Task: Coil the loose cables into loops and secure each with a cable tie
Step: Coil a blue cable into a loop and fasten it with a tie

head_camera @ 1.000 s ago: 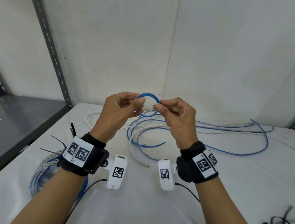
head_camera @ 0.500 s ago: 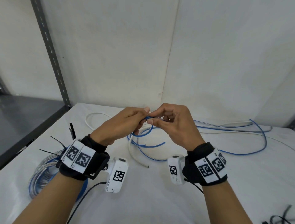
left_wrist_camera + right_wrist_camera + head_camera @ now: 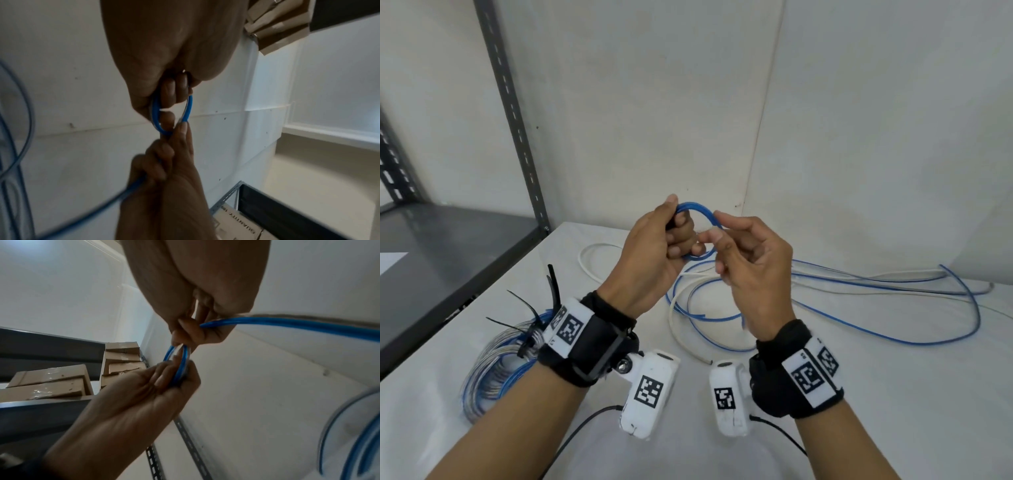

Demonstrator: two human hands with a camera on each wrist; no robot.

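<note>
A small blue cable loop (image 3: 700, 212) is held up above the white table (image 3: 893, 394). My left hand (image 3: 671, 236) grips the loop's left side, fingers curled through it. My right hand (image 3: 726, 240) pinches the loop's right side between thumb and forefinger, and the blue cable (image 3: 287, 323) runs out of its curled fingers. In the left wrist view the loop (image 3: 156, 113) sits between both hands. The rest of the blue cable (image 3: 893, 339) trails loose across the table to the right, mixed with a white cable (image 3: 678, 329).
A finished coil of blue and clear cable (image 3: 493, 373) with black cable ties (image 3: 530, 322) lies at the left under my left wrist. A dark metal shelf (image 3: 448, 250) stands to the left, its upright (image 3: 510, 113) against the wall. Cardboard boxes (image 3: 51, 382) sit on shelving.
Both hands dropped towards the table with the loop half a second ago, then rose again. The left hand now has its fingers curled through the loop.
</note>
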